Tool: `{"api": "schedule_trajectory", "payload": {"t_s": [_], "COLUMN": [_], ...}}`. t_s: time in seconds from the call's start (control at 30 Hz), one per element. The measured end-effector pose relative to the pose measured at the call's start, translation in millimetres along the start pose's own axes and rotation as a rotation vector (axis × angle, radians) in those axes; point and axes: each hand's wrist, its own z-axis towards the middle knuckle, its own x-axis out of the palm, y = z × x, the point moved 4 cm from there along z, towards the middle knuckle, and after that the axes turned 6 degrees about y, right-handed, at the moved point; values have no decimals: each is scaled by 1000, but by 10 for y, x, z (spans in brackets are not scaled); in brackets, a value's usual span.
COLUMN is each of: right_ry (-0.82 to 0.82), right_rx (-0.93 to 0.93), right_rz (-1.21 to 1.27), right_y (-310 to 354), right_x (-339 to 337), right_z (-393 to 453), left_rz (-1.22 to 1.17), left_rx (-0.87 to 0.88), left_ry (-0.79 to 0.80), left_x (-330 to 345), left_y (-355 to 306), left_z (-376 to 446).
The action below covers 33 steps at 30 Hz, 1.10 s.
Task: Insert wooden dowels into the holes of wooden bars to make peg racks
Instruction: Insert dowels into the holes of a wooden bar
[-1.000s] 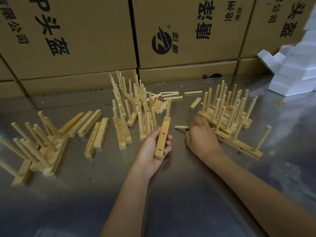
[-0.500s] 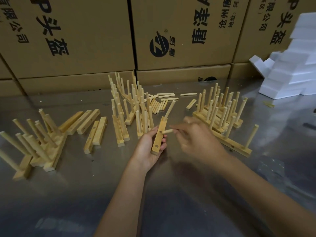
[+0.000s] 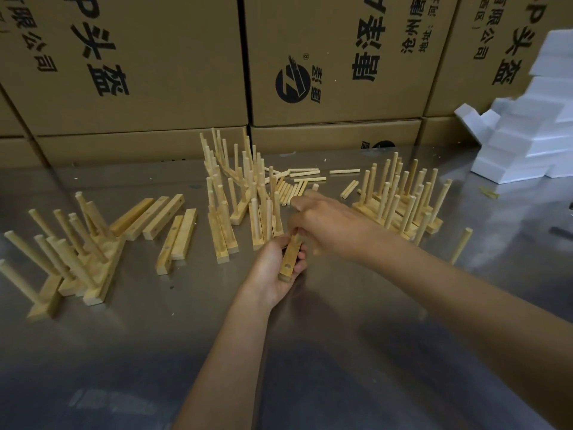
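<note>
- The left hand [image 3: 274, 268] grips a wooden bar [image 3: 290, 259] from below, fingers curled round it; one hole shows near its close end.
- The right hand [image 3: 325, 225] lies over the bar's far end with fingers curled; what they pinch cannot be told.
- Loose dowels [image 3: 305, 178] lie just beyond the right hand.
- Finished peg racks [image 3: 400, 200] stand to the right of it, more racks [image 3: 238, 193] ahead of the left hand, and another pile [image 3: 71, 252] far left.
- Bare bars [image 3: 176, 237] lie left of the left hand on the metal table [image 3: 310, 352].
</note>
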Motion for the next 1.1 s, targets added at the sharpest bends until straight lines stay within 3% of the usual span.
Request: {"api": "schedule_trajectory", "payload": {"t_s": [0.17,0.27,0.5,0.57,0.63,0.7,0.77,0.83,0.9,1.0,1.1], "right_ry": [60,97,-2,-161,-440,-672,-730,-648,-457,-174,-102], "right_rx": [108,161,40,32,108,247,430,602,662,637,642], "right_rz": [40,-57,-379,-382,-246,-26,305,564,653,568,327], "right_y": [-45,-60,79,121,84,-54,-286,-511,-658,-791,-973], "right_x": [35,45,-10,-13,-58,-42,111,389,686,998,1057], "right_z": [18,44,67,-17,-171,-336,-412,-388,-259,86,483], "left_rz": [32,52,-11,-15,-23,-52,-94,-125,-140,-145,-151], "left_rx": [17,27,21,11,2,-6,-12,-16,-17,-21,-21], "left_ry": [-11,-31,-4,19,37,23,7,6,11,17,18], "left_x": [9,22,14,15,12,-12,-32,-38,-45,-56,-68], "left_y": [3,14,-6,-5,-3,-2,3,8,6,8,22], "left_z": [1,9,-16,-26,-17,-1,9,15,30,70,103]}}
